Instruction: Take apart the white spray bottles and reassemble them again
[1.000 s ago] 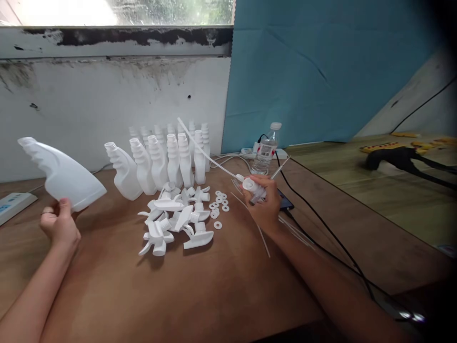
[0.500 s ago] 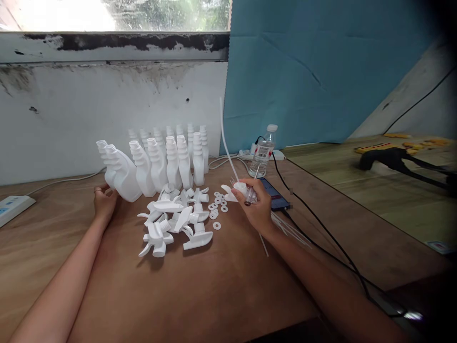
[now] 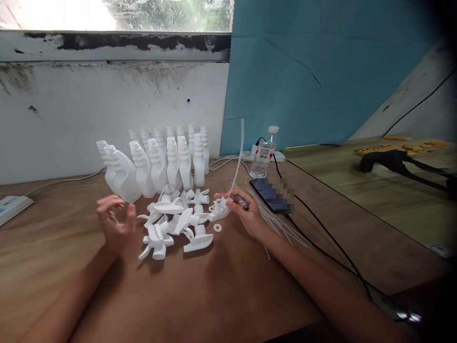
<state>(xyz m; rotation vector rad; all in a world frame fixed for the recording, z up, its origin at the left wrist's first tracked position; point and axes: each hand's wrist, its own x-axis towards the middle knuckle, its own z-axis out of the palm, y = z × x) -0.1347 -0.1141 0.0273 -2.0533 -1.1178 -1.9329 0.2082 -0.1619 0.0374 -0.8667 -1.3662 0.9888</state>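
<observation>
My right hand [image 3: 248, 214] is closed on a white trigger spray head [image 3: 220, 208], and a thin white dip tube [image 3: 240, 155] rises from it. A small dark reddish cylinder [image 3: 242, 202] also shows between its fingers; I cannot make out its kind. My left hand [image 3: 116, 221] is raised left of a pile of white trigger spray heads [image 3: 174, 216], slightly blurred, fingers curled but apart, with nothing in them. A flat white washer [image 3: 217, 227] lies below the held spray head. Most other washers are hidden behind my right hand and the spray head.
Several white bottles [image 3: 143, 171] without caps stand in rows by the wall. Loose dip tubes [image 3: 282, 221] lie right of my right hand, beside a phone [image 3: 271, 195] and black cable [image 3: 326, 255]. A water bottle [image 3: 262, 155] and power strip [image 3: 16, 209] are further off.
My left hand has left the bottles at the left and come nearer. My right hand has moved left and down with the spray head, over the washers, and the tube stands more upright.
</observation>
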